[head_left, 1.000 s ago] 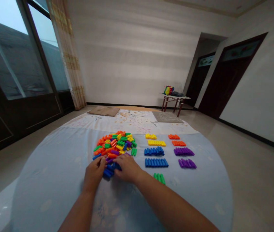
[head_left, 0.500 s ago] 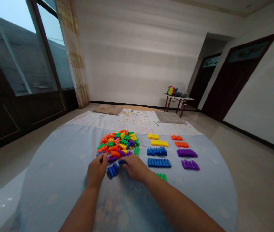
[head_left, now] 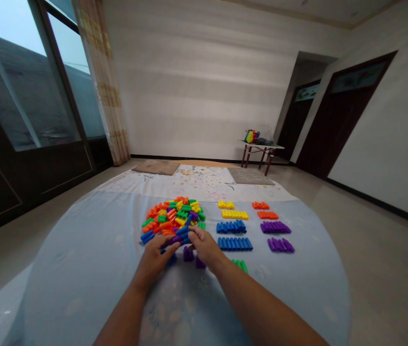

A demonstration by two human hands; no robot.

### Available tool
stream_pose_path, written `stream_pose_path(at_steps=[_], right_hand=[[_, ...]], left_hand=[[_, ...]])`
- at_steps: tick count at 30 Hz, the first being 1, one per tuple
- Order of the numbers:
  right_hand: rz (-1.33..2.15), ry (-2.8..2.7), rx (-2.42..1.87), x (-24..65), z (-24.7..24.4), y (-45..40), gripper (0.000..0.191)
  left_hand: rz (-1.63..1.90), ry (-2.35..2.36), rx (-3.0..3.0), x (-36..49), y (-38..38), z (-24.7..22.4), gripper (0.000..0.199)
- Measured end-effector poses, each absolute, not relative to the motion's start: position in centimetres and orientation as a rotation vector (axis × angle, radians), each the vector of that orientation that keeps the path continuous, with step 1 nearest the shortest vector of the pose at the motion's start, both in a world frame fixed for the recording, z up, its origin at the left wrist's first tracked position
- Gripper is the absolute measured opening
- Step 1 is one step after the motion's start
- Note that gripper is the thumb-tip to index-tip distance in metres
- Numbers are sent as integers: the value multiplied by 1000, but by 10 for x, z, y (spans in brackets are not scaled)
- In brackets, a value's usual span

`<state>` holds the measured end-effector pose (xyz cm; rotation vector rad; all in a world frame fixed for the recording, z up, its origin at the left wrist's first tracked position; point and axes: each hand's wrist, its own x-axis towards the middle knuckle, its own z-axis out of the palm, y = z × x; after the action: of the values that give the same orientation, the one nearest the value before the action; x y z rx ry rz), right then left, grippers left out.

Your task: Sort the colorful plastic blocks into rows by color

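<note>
Blue peg-shaped plastic building pieces (head_left: 182,231) lie at the near edge of a mixed heap (head_left: 171,216) of orange, green, yellow, blue and purple ones. My right hand (head_left: 205,247) is at their right side, its fingertips closed against a blue piece. From the left, my left hand (head_left: 156,257) reaches in with thumb and fingers apart, by purple and blue pieces at the heap's front. Its fingers partly cover a blue group (head_left: 171,260). Between my hands lie purple pieces (head_left: 188,253), with another purple group (head_left: 200,262) partly behind my right hand.
Right of the heap lie rows of yellow (head_left: 235,215), blue (head_left: 235,243), orange (head_left: 267,215) and purple pieces (head_left: 276,227). Green pieces (head_left: 240,265) sit beside my right forearm. A pale blue cloth (head_left: 92,269) covers the round table. Two mats (head_left: 156,167) lie at its far side.
My left hand has moved right and its fingers have spread. My right hand has shifted slightly right. Purple pieces now lie in front of the heap, and blue ones have moved among the front pieces.
</note>
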<state>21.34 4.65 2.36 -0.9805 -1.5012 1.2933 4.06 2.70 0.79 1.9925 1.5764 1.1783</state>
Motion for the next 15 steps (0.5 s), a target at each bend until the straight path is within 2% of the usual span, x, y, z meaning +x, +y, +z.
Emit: stream_pose_path(at_steps=[7,15], right_hand=[[1121,-1485,-1072,240,34,50,32],[634,-2215,-1012,258,35,3,28]], left_hand=[[1209,1615,1973,42,26,14,38],[1425,1941,1772,30,31,6,40]])
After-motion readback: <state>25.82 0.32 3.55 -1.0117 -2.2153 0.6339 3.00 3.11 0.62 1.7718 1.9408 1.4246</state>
